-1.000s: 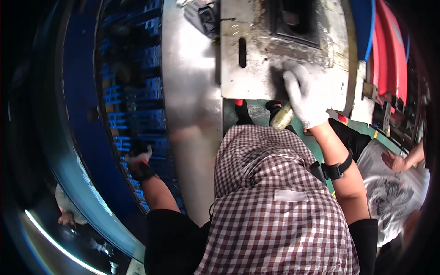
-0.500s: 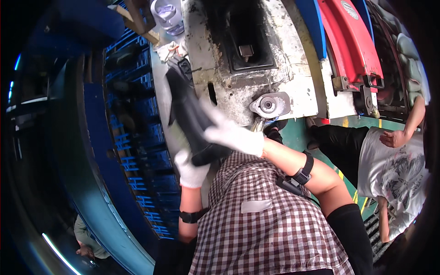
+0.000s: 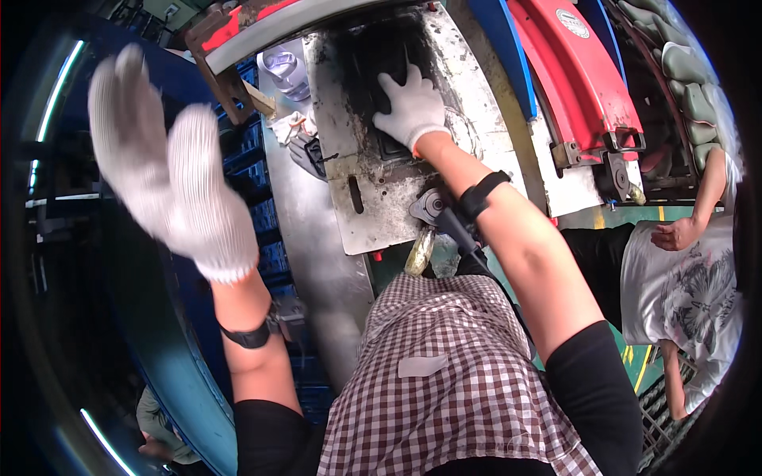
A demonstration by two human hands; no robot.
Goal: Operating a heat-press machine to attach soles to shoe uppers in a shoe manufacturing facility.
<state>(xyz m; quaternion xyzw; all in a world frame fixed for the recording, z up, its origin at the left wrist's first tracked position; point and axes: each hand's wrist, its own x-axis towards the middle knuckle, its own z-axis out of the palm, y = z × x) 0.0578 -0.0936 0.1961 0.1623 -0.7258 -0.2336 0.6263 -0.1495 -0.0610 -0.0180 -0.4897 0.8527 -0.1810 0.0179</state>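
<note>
My right hand point(image 3: 413, 109), in a white knit glove, lies over the black sooty recess point(image 3: 389, 59) of a worn metal plate point(image 3: 337, 208). Its fingers are spread and nothing shows in them. Raised at the left, close to the camera, is my left hand point(image 3: 171, 159), also gloved in white. Its fingers stretch upward, and it holds nothing that I can see. A round metal fitting point(image 3: 429, 206) sits at the plate's near edge, below my right wrist, with a tape-wrapped handle point(image 3: 421, 251) pointing toward me.
A red-and-grey metal frame point(image 3: 270, 32) crosses the top left. Beyond the plate's left edge are a clear plastic jug point(image 3: 287, 73) and dark gloves point(image 3: 305, 155). A red machine cover point(image 3: 579, 75) stands at right, near another person point(image 3: 679, 293). Blue racks point(image 3: 274, 262) line the left.
The long black boot-like piece has left my hands and is out of view. My right hand has moved forward onto the plate; my left has risen leftward. The red-and-grey frame now shows.
</note>
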